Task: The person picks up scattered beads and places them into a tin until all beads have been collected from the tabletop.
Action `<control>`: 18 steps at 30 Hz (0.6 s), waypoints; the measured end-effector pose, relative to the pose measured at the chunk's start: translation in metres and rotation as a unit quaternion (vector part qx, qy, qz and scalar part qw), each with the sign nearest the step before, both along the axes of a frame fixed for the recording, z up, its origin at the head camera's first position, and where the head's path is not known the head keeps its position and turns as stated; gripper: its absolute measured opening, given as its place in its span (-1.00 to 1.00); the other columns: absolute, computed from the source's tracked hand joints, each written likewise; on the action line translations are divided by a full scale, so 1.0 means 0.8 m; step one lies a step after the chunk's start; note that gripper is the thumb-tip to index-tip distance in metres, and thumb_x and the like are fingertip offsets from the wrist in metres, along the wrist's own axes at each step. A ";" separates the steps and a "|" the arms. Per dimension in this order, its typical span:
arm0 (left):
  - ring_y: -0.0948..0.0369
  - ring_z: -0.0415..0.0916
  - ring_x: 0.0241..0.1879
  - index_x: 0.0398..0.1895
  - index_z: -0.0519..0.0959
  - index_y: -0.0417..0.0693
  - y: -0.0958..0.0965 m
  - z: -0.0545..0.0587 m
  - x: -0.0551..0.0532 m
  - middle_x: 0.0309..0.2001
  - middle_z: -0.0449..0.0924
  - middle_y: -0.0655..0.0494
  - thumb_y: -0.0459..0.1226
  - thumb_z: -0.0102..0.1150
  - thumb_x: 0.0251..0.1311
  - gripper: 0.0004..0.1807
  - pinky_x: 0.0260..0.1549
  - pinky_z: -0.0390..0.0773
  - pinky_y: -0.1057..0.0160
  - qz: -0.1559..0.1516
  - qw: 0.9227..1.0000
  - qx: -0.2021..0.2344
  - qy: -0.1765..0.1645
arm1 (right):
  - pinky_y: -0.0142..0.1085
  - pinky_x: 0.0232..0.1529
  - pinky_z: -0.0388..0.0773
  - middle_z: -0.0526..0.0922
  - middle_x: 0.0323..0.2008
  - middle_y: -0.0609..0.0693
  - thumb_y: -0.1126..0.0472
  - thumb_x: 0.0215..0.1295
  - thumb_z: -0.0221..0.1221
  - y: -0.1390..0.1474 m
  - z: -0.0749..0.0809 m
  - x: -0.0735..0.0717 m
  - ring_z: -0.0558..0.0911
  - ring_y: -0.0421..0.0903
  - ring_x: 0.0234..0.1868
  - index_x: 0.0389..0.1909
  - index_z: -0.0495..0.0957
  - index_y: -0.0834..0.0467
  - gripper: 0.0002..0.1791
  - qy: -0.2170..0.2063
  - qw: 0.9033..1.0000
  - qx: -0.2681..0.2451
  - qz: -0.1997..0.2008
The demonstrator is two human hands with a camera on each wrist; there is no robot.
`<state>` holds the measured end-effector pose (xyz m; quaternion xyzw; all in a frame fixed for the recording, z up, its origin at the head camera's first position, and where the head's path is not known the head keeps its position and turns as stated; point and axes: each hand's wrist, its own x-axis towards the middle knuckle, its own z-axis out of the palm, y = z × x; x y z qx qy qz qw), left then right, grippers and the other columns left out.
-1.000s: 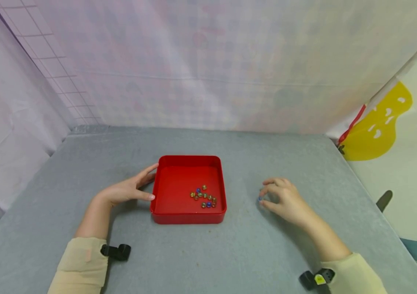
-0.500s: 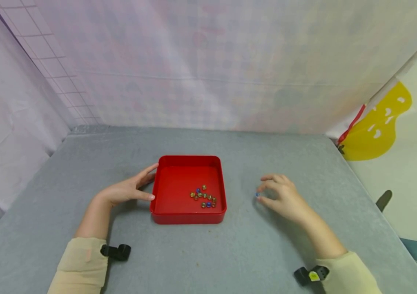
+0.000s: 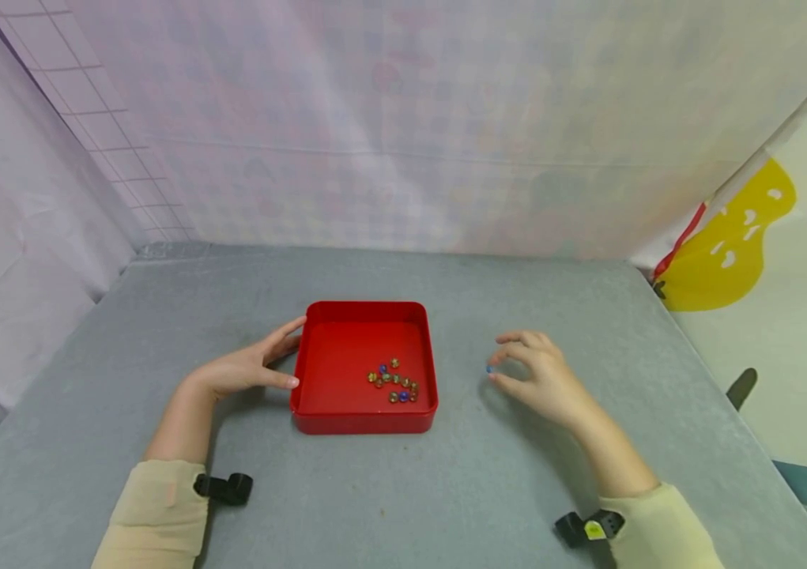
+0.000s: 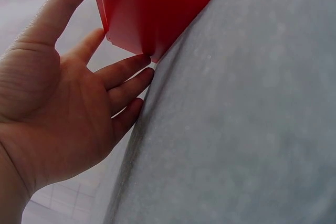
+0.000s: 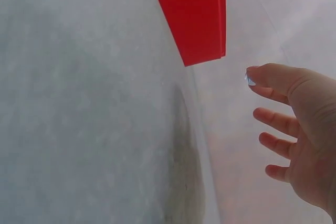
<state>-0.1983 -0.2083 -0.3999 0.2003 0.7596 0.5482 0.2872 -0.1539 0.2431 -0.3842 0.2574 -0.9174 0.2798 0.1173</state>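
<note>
Between thumb and index finger, my right hand [image 3: 544, 381] pinches a small blue glassy bead [image 3: 490, 369], right of the tray and above the table. In the right wrist view the bead [image 5: 250, 80] glints at the fingertips, the other fingers spread apart. A square red tray [image 3: 346, 348] holds several small shiny beads [image 3: 396, 379], amber, greenish and blue, toward its right front. With fingers straight and spread, my left hand [image 3: 250, 370] touches the tray's left side, thumb near the front corner and index finger near the back one.
Grey cloth covers the table [image 3: 375, 506]. A pale patterned curtain [image 3: 403, 126] hangs behind it, with more white cloth [image 3: 12, 197] at the left. A yellow printed shape [image 3: 723, 253] shows on the sheet at the right.
My right hand has moved left and slightly away from me with the blue bead, closer to the tray. The left hand and the tray stay put.
</note>
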 end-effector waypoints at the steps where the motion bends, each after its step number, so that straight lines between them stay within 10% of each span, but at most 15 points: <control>1: -0.10 -0.34 0.46 0.55 -0.24 0.16 0.000 0.000 0.000 0.50 -0.27 -0.16 -0.34 0.25 0.21 0.02 0.24 -0.10 -0.32 -0.001 1.000 0.000 0.001 | 0.17 0.12 0.16 0.54 0.03 0.17 0.22 0.08 0.40 -0.001 0.001 0.000 0.38 0.19 0.10 -0.33 0.62 0.01 -0.84 0.001 1.000 -0.002 0.000; 18: -0.10 -0.33 0.45 0.54 -0.24 0.17 0.000 0.001 0.001 0.51 -0.27 -0.14 -0.32 0.25 0.21 0.03 0.23 -0.03 -0.32 0.003 1.000 -0.006 -0.001 | 0.14 0.12 0.19 0.54 0.03 0.12 0.27 0.06 0.40 -0.028 0.015 -0.008 0.37 0.17 0.12 -0.35 0.64 0.05 -0.85 0.007 0.999 -0.033 -0.001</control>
